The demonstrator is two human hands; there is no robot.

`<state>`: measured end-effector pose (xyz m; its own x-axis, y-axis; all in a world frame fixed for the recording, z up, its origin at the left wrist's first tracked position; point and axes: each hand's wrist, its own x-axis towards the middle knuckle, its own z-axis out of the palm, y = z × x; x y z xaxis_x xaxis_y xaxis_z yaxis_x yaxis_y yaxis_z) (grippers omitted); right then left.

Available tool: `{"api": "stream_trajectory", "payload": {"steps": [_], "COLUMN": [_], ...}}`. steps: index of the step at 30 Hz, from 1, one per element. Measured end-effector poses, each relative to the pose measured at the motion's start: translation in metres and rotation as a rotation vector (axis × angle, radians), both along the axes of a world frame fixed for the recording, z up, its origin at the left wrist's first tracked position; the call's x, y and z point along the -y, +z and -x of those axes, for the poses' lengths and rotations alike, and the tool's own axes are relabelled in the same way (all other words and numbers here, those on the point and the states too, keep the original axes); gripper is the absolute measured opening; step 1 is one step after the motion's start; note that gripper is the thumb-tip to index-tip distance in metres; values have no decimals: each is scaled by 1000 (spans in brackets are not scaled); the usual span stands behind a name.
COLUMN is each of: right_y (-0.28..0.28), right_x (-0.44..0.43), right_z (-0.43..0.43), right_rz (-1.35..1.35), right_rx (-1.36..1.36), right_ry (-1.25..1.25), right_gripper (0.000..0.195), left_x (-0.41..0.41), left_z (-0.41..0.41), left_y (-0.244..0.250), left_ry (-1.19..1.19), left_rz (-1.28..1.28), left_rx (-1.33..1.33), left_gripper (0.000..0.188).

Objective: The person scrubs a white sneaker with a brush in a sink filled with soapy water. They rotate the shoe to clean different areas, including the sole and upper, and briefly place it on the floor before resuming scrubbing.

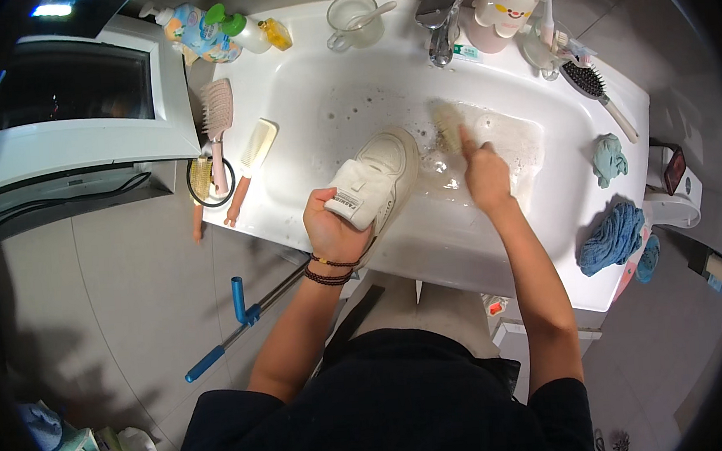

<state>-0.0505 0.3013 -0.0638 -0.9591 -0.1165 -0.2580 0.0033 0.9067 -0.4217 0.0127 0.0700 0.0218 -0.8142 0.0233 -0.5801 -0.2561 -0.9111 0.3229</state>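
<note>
My left hand (pixel 336 230) grips a white lace-free sneaker (pixel 387 162) near its heel and tongue, with the toe pointing up and away. The tongue bears a printed tag. My right hand (pixel 487 177) holds a pale scrub brush (pixel 447 127), blurred, its head low over the soapy water (pixel 510 136) in the basin. The brush is apart from the shoe, to its right. Both hands are above the white washbasin (pixel 304 105). Dark specks and bubbles dot the basin floor near the brush.
At the back edge stand pump bottles (pixel 200 37), a glass mug (pixel 355 22), a chrome faucet (pixel 440 22) and a pink container (pixel 500 9). Hairbrushes (pixel 217 110) and a comb (pixel 258 145) lie left. A paddle brush (pixel 598 96) and blue cloth (pixel 611 240) lie right.
</note>
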Motion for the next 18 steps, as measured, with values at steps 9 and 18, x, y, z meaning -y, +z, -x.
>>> {"api": "stream_trajectory", "payload": {"steps": [9,18], "right_y": [-11,0], "right_x": [17,82], "right_z": [-48,-32], "right_rz": [439,737], "right_rx": [247,-93], "right_ry": [-207,-250], "right_gripper": [48,51], "left_x": [1,-10], "left_z": [3,3], "left_y": [2,8], "left_ry": [-64,-13], "left_rz": [67,194], "left_rx": [-41,68], "left_gripper": [41,40]}}
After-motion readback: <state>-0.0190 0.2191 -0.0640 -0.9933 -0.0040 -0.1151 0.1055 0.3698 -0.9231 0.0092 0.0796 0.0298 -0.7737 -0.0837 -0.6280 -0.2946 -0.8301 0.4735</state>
